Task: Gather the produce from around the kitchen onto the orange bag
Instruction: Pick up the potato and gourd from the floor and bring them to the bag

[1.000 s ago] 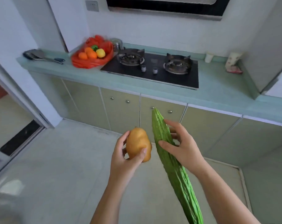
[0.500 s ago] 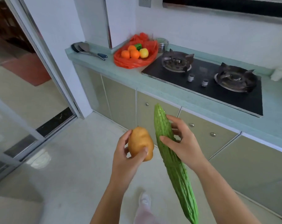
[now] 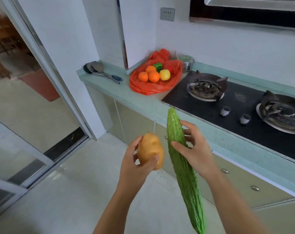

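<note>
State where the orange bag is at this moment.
In the head view, the orange bag lies at the left end of the green countertop, in the wall corner. It sits between the metal ladles and the black gas stove.

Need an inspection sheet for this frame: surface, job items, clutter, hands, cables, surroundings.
Surface: teal countertop, black gas hob set in it.
Job's things: orange bag holding three oranges, a yellow fruit, a green pepper.
Clutter: ladles, steel tin.
Hands: left hand holds potato; right hand holds bitter gourd.
Cables: nothing seen.
Surroundings: sliding door, wall socket, cabinets.
</note>
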`<action>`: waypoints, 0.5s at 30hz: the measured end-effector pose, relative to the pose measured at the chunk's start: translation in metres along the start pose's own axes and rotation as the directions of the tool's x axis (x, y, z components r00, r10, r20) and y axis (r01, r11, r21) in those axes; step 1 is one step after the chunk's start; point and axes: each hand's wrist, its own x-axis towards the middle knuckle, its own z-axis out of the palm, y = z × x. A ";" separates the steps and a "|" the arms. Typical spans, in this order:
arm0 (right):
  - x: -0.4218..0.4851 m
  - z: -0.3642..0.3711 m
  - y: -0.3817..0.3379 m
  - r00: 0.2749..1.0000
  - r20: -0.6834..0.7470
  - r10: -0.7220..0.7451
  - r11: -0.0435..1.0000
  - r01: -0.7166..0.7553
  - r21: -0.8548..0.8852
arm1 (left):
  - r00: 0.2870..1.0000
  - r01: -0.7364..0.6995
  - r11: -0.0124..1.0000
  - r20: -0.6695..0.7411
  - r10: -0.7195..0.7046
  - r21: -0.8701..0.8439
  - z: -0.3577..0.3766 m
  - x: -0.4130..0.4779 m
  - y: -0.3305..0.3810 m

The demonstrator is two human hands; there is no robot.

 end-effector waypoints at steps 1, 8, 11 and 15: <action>0.009 0.004 0.001 1.000 0.002 0.010 1.000 -0.010 0.009 | 1.000 0.023 1.000 -0.016 -0.023 0.000 -0.002 0.008 -0.002; 0.071 0.037 0.011 0.996 -0.062 0.067 0.997 -0.065 0.028 | 0.997 0.071 0.997 -0.033 -0.070 0.004 -0.023 0.077 -0.017; 0.103 0.055 0.014 0.993 -0.090 0.082 0.996 -0.080 0.030 | 0.999 0.049 0.998 -0.018 -0.050 -0.032 -0.037 0.117 -0.021; 0.157 0.089 0.010 0.986 -0.142 0.088 0.996 -0.084 0.029 | 0.998 0.050 0.996 0.037 -0.047 -0.079 -0.061 0.178 -0.021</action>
